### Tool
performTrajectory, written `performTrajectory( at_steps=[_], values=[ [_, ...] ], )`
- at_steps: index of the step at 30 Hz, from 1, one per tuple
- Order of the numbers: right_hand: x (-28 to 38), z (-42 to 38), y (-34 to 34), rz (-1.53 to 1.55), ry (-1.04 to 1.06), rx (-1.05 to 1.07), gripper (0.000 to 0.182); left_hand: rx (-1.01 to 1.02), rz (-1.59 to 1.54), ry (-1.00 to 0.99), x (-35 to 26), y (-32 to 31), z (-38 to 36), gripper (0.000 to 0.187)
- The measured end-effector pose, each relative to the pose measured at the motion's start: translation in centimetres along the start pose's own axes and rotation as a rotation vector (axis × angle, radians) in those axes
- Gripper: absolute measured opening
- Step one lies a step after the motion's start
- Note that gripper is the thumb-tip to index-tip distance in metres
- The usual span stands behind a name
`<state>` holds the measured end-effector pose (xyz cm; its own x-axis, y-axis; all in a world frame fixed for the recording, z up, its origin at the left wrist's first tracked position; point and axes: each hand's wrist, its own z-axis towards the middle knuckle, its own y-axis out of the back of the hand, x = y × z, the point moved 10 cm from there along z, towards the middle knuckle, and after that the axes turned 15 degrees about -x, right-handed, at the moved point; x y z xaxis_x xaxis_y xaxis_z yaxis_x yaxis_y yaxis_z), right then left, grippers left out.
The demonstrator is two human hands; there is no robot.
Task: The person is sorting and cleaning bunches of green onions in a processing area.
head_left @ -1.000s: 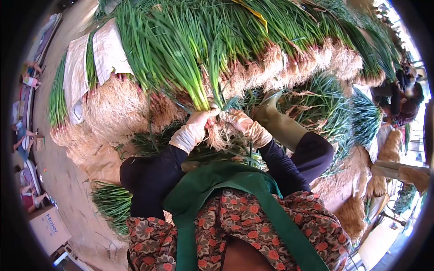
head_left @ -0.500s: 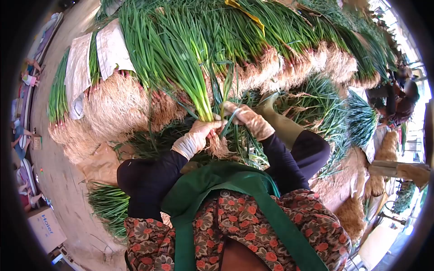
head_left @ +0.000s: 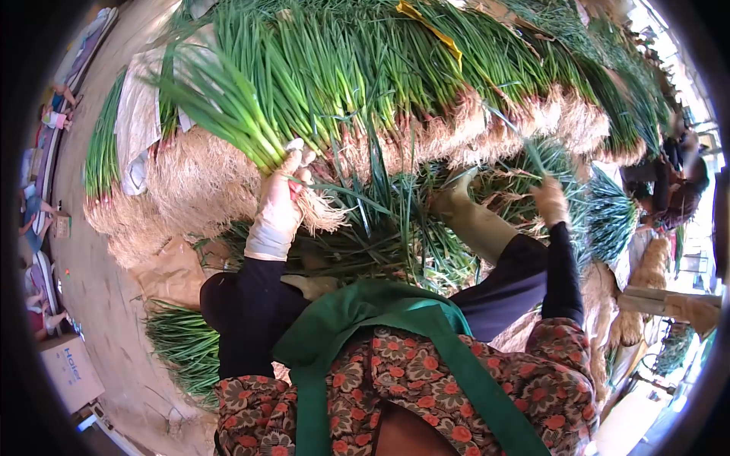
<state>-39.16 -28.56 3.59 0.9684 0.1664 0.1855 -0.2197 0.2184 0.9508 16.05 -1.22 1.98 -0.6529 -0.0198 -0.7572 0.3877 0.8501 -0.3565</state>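
My left hand (head_left: 278, 190), in a pale glove, is closed around the lower stems of a bunch of green onions (head_left: 255, 133). Their leaves point up and left, and pale stringy roots (head_left: 321, 210) hang out to the right of the fist. Off to the right, my gloved right hand (head_left: 550, 202) is closed on a long, limp green onion leaf (head_left: 534, 158), blurred by motion, that trails up and left. Behind my left hand stand dense rows of green onions (head_left: 334, 68), with their roots (head_left: 201, 178) toward me.
Loose leaves (head_left: 380, 251) lie around my boot (head_left: 475, 216). A yellow strip (head_left: 433, 30) crosses the rows. Another green onion pile (head_left: 181, 346) lies at lower left, near a cardboard box (head_left: 71, 372). A person (head_left: 684, 175) is at far right.
My hands have separated. The left has carried the green onion bunch up and left; the right has swung far right with a leaf trailing from it.
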Motion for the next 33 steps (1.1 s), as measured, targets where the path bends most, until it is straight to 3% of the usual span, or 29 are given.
performTrajectory(
  at_steps=[2,4,7,9,10,11,12,14,15,16,18,19,20,22,23,24,25,26,29,31,33],
  values=[
    [8.7,-2.6,-3.4,0.381,0.12,0.046,0.043,0.035,0.001,0.082,1.3,-0.4,0.4,0.034],
    [19.6,-7.7,-8.7,0.602,0.253,0.214,0.048,0.065,0.022,0.009,2.6,0.0,1.8,0.036],
    [32.9,-20.4,-17.5,0.645,0.446,0.591,0.057,-0.025,0.272,-0.032,2.1,-1.0,0.1,0.033],
    [35.4,-30.1,-21.4,0.385,0.668,0.866,0.064,-0.02,0.578,-0.042,2.5,-0.1,0.8,0.035],
    [35.8,-34.7,-22.4,0.245,0.912,0.967,0.069,-0.026,0.641,-0.056,2.8,0.2,0.9,0.025],
    [36.2,-34.7,-20.3,0.21,0.993,1.016,0.062,0.056,0.454,-0.039,3.4,-0.5,0.9,0.022],
    [36.7,-32.6,-18.4,0.405,0.981,1.027,0.058,0.136,0.267,-0.02,3.8,-1.3,0.8,0.02],
    [35.8,-24.6,-15.5,0.787,0.943,1.02,0.05,0.028,0.06,0.115,4.5,-1.6,0.6,0.023],
    [34.9,-19.7,-15.0,0.362,1.251,0.544,0.047,0.061,0.06,0.105,4.4,-1.5,0.9,0.026],
    [34.0,-14.8,-14.5,-0.123,1.429,0.067,0.045,0.057,0.013,0.176,5.2,-1.1,1.2,0.029],
    [29.9,1.0,-9.9,0.194,0.604,0.05,0.067,0.065,-0.094,0.247,5.6,-1.7,0.7,0.032],
    [26.8,7.5,-7.0,0.427,0.241,-0.057,0.079,0.052,-0.068,0.233,5.6,-1.7,0.5,0.03],
    [26.2,9.6,-4.7,0.113,0.312,-0.303,0.083,0.038,-0.056,0.212,5.4,-1.9,0.5,0.028],
    [21.9,13.2,-9.2,0.036,0.08,-0.168,0.084,0.003,0.049,0.176,5.5,-1.7,1.0,0.026],
    [20.8,13.6,-13.2,0.49,-0.111,0.009,0.08,0.003,-0.029,0.22,5.5,-2.2,0.7,0.025],
    [19.6,13.7,-17.1,1.176,-0.477,0.128,0.077,0.007,-0.041,0.221,5.5,-2.4,1.0,0.025],
    [18.5,13.4,-20.7,1.547,-0.819,0.165,0.073,0.01,-0.05,0.224,5.6,-2.4,1.3,0.025],
    [18.4,13.7,-21.7,1.563,-0.825,0.236,0.069,0.011,-0.06,0.232,5.8,-2.4,1.5,0.025],
    [18.2,15.0,-24.5,1.1,-0.262,0.432,0.062,0.012,-0.112,0.285,5.9,-2.9,1.3,0.029],
    [24.7,12.8,-14.7,1.558,-0.278,0.373,0.066,-0.009,-0.066,0.24,5.3,-3.4,1.3,0.029],
    [28.3,12.0,-15.5,1.742,-0.325,0.445,0.06,-0.015,-0.059,0.184,4.9,-3.2,1.6,0.029]
  ],
)
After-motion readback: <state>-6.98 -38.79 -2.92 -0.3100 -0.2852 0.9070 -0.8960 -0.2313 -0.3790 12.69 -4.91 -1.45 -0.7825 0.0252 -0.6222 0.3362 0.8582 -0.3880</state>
